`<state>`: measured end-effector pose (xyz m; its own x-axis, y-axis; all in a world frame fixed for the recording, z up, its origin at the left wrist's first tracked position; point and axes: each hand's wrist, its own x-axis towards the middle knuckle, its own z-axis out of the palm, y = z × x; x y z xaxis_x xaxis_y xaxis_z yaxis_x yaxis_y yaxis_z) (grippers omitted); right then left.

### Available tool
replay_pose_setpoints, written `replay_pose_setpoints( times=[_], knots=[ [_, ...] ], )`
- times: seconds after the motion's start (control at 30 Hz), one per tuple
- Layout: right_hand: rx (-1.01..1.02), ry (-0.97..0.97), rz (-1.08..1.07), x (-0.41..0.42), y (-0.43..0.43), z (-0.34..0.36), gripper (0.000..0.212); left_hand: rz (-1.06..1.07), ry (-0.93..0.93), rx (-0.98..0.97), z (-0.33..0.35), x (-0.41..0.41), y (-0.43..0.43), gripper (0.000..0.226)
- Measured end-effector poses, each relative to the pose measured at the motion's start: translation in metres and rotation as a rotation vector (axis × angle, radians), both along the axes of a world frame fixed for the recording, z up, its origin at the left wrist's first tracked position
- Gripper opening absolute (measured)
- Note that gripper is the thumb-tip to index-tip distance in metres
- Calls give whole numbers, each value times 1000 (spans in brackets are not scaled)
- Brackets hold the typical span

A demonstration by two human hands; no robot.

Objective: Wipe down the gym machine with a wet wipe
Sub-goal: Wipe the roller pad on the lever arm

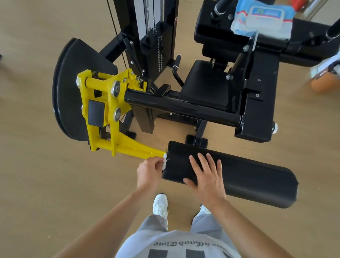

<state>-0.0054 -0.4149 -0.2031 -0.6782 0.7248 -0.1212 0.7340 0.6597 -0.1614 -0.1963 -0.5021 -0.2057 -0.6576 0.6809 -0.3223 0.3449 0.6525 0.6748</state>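
While the left hand (149,174) pinches the wet wipe (164,162) against the end of the gym machine's (177,106) black roller pad (254,179), the right hand (207,177) lies flat on that pad, fingers spread. Tan wood floor (28,135) all around. Yellow arm (121,144) starts just beyond the left hand. Pack of wipes (262,18) sits on the machine, well beyond the right hand; orange bin (327,82) further right.
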Motion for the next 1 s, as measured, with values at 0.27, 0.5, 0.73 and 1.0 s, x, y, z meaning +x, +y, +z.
replay_pose_setpoints(
  times=[0.27, 0.5, 0.73, 1.0],
  knots=[
    [-41, -194, 74, 5, -1, 0, 125, -74, -2, -46, -14, 6, -36, 18],
    [-55, -233, 110, 4, 10, 2, 125, 40, -164, -56, -21, 15, -42, 23],
    [-97, -293, 104, 0, 14, 12, 116, 152, -160, 66, -3, -3, -3, 17],
    [-110, -299, 74, -2, 5, 23, 107, 7, -110, 101, -12, 0, -12, 16]
  ],
)
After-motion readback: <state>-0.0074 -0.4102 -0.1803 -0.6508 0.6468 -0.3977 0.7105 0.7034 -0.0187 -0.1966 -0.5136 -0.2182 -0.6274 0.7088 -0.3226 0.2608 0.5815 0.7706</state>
